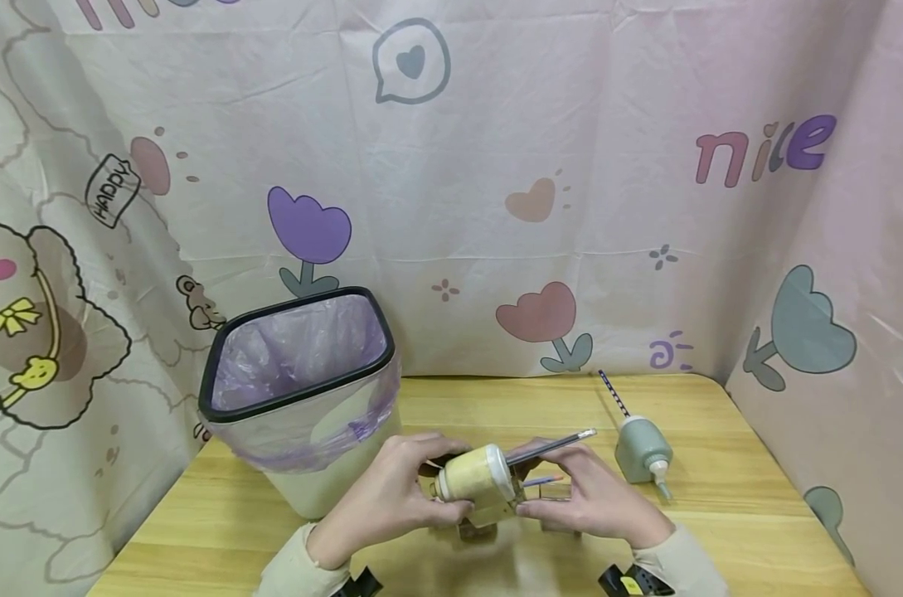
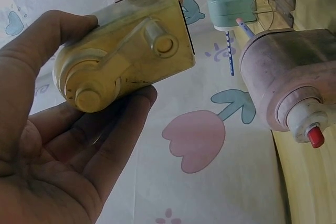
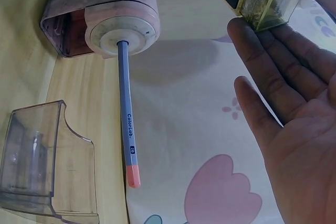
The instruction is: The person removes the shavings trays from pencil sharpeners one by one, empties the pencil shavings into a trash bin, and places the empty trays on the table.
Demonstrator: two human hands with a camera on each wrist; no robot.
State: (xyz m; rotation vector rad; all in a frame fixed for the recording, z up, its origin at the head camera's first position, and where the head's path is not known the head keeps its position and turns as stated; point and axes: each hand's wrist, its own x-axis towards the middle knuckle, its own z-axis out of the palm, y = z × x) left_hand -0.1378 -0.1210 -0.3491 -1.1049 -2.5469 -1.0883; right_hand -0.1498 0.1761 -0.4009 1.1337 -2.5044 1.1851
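A yellow crank pencil sharpener is held up over the table between both hands, with a dark pencil sticking out of it. My left hand grips its crank end, thumb on one side and fingers on the other. At the opposite end, my right hand pinches the clear shavings drawer, fingertips against one face and the thumb across. Shavings show through its wall. Behind the hands stands a pink sharpener holding a blue pencil, mostly hidden in the head view.
A clear loose drawer lies on the wooden table beside the pink sharpener. To the right is a green sharpener with a dotted pencil. On the left stands a bin lined with a purple bag. Patterned cloth hangs behind.
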